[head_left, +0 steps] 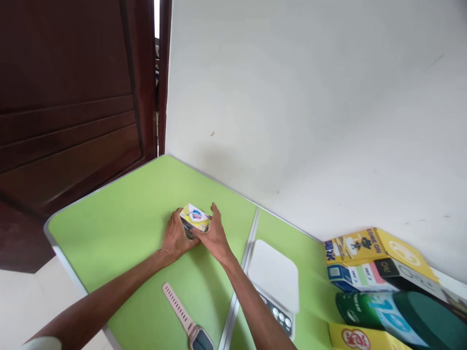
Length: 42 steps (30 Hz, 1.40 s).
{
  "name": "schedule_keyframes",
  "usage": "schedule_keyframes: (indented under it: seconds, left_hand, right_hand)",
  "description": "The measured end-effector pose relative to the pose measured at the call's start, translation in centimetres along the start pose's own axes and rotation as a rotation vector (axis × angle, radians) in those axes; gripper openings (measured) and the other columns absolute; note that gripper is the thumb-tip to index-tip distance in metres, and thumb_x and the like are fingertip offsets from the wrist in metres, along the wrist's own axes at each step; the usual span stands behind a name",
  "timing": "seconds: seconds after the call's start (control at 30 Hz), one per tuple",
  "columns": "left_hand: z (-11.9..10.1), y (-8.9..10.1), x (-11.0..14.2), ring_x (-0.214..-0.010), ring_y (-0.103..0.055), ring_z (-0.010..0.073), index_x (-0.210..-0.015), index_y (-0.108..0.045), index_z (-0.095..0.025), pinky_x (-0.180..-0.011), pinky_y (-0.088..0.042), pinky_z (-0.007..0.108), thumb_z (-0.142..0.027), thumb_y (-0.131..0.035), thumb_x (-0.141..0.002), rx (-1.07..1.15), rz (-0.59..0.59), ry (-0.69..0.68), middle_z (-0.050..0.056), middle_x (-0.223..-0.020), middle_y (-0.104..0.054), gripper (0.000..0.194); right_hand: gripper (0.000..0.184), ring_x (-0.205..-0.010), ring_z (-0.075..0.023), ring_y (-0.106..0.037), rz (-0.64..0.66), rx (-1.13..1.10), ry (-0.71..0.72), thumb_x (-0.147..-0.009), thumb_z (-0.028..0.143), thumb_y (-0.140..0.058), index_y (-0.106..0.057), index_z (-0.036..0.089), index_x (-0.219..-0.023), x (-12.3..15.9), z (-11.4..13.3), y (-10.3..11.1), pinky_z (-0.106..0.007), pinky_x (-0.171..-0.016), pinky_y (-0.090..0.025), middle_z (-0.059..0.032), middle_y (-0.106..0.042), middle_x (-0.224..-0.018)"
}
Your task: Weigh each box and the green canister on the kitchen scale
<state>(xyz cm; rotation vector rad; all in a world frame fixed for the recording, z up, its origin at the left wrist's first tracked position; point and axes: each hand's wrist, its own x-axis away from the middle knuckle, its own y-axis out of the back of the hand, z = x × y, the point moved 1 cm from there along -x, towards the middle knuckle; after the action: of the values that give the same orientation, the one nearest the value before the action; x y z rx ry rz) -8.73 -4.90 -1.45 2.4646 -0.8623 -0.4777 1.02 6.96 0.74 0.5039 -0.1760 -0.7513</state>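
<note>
A small white and yellow soap box [196, 215] with a blue and red shield logo is held just over the green tabletop, about the middle of its left half. My left hand [175, 238] wraps its left side and reaches underneath. At the right end, my right hand [214, 234] grips the same box, its fingers and thumb around the edges. Something darker shows beneath the white and yellow face, partly covered by my fingers; I cannot tell whether it is another side or a second item. Nearer me lies a smartwatch [201, 340] with a pink strap.
A white kitchen scale [274, 274] lies right of the table's seam [251, 233], partly behind my right forearm. Several yellow and dark boxes [365, 247] and a green canister [386, 311] are grouped at the right. A white wall [292, 97] borders the table's far side; a dark wooden door [69, 87] stands left.
</note>
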Motion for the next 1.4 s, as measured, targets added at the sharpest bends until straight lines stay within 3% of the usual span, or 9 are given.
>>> schedule_keyframes:
  seconds: [0.1, 0.27, 0.43, 0.57, 0.8, 0.93, 1.07, 1.2, 1.4]
  left_hand:
    - [0.2, 2.3, 1.1, -0.138, -0.055, 0.0406, -0.152, -0.03, -0.013, -0.114, -0.047, 0.054, -0.035, -0.092, -0.056, 0.087, 0.149, 0.005, 0.024, -0.147, -0.053, 0.116]
    - [0.4, 6.2, -2.8, -0.138, -0.056, 0.0343, -0.158, -0.031, -0.019, -0.112, -0.049, 0.045, -0.029, -0.089, -0.062, 0.186, 0.53, -0.041, 0.02, -0.162, -0.043, 0.113]
    - [0.0, 6.4, -6.1, -0.115, -0.066, 0.0292, -0.127, -0.057, -0.021, -0.094, -0.053, 0.037, -0.024, -0.084, -0.06, 0.074, 0.804, -0.133, 0.007, -0.123, -0.072, 0.072]
    - [-0.5, 6.5, -6.1, -0.101, -0.067, 0.0267, -0.102, -0.059, -0.022, -0.079, -0.051, 0.031, -0.027, -0.083, -0.059, -0.004, 0.794, -0.145, 0.003, -0.107, -0.074, 0.049]
    - [-2.5, 8.2, -4.5, -0.097, -0.071, 0.0273, -0.1, -0.059, -0.021, -0.078, -0.052, 0.032, -0.026, -0.084, -0.058, -0.102, 0.762, -0.126, 0.004, -0.104, -0.076, 0.05]
    - [-5.5, 8.4, -3.7, -0.096, -0.071, 0.0266, -0.1, -0.06, -0.021, -0.077, -0.053, 0.033, -0.032, -0.084, -0.064, -0.171, 0.75, -0.251, 0.004, -0.105, -0.076, 0.044]
    - [-10.2, 5.7, -3.0, -0.093, -0.07, 0.0257, -0.098, -0.062, -0.021, -0.075, -0.053, 0.033, -0.037, -0.087, -0.065, -0.139, 0.747, -0.399, 0.004, -0.103, -0.077, 0.044]
    - [-14.2, -0.1, -2.7, -0.098, -0.069, 0.0271, -0.098, -0.062, -0.02, -0.075, -0.055, 0.034, -0.037, -0.091, -0.062, -0.03, 0.813, -0.463, 0.008, -0.109, -0.076, 0.049]
    - [-16.2, -7.9, -2.2, -0.096, -0.068, 0.0278, -0.096, -0.062, -0.019, -0.075, -0.055, 0.035, -0.037, -0.092, -0.057, 0.004, 0.885, -0.467, 0.009, -0.106, -0.075, 0.053]
  right_hand:
    - [0.096, -0.137, -0.0353, -0.057, 0.103, 0.088, 0.015, -0.068, 0.03, -0.08, -0.042, 0.013, -0.153, 1.3, -0.3, -0.1, -0.049, -0.119, -0.042, -0.0204, -0.054, -0.151]
    - [0.096, -0.136, -0.0351, -0.057, 0.062, 0.188, 0.06, -0.069, 0.029, -0.084, -0.04, 0.015, -0.153, 2.5, -0.9, -0.2, -0.049, -0.116, -0.044, -0.02, -0.056, -0.149]
    - [0.081, -0.12, -0.0326, -0.066, 0.121, 0.277, 0.06, -0.069, 0.022, -0.086, -0.049, 0.019, -0.141, 3.3, -0.6, 0.5, -0.044, -0.101, -0.054, -0.0156, -0.066, -0.133]
    - [0.062, -0.109, -0.0296, -0.07, 0.114, 0.304, 0.058, -0.073, 0.02, -0.082, -0.053, 0.021, -0.128, 3.8, 0.0, 1.0, -0.039, -0.091, -0.055, -0.0132, -0.07, -0.122]
    - [0.052, -0.094, -0.0246, -0.072, 0.124, 0.144, 0.036, -0.066, 0.019, -0.089, -0.054, 0.024, -0.105, 4.6, 1.4, 1.8, -0.033, -0.077, -0.056, -0.0065, -0.072, -0.107]
    - [0.05, -0.093, -0.0256, -0.071, 0.108, 0.074, 0.074, -0.068, 0.022, -0.088, -0.055, 0.022, -0.105, 6.7, 2.6, 4.8, -0.031, -0.071, -0.055, -0.0083, -0.072, -0.105]
    - [0.046, -0.09, -0.0234, -0.069, -0.003, 0.142, 0.096, -0.069, 0.024, -0.085, -0.058, 0.022, -0.107, 9.6, 3.0, 10.6, -0.03, -0.07, -0.053, -0.0069, -0.072, -0.105]
    - [0.045, -0.083, -0.0209, -0.067, -0.099, 0.259, 0.041, -0.068, 0.025, -0.083, -0.062, 0.023, -0.108, 11.6, 1.4, 16.9, -0.029, -0.069, -0.05, -0.0021, -0.073, -0.096]
    - [0.052, -0.088, -0.0236, -0.069, -0.137, 0.253, -0.086, -0.065, 0.028, -0.084, -0.064, 0.023, -0.113, 13.0, -3.2, 22.0, -0.03, -0.072, -0.051, -0.0025, -0.075, -0.1]
